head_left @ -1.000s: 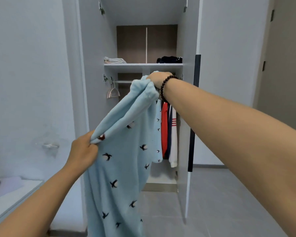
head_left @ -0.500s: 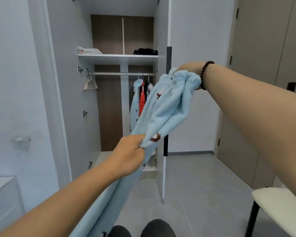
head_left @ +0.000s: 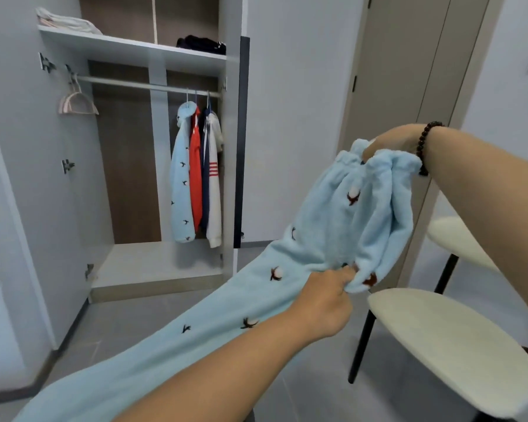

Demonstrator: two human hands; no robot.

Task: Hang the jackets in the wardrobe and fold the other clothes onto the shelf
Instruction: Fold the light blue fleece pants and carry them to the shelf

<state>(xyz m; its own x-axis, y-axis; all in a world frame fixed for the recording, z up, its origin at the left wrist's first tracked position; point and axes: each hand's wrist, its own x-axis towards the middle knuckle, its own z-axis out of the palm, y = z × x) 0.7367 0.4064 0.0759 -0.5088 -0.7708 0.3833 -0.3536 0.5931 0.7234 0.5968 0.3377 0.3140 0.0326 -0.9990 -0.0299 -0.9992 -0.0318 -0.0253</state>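
I hold light blue fleece trousers printed with small dark birds. My right hand, with a bead bracelet at the wrist, grips the gathered waistband up high. Lower down, my left hand pinches the crotch fold, and the legs trail toward the lower left under my arm. The open wardrobe stands at the left. On its rail hang a matching blue jacket, a red one and a white and navy one. Folded clothes lie on its shelf.
A cream chair seat on black legs stands just below and right of my hands. An empty pink hanger hangs at the rail's left end. White folded cloth and dark folded cloth lie on the shelf. A beige door lies behind.
My view swung right, so the wardrobe shifted left and the chair came in. Both hands moved right and down with the trousers, still holding the same spots.
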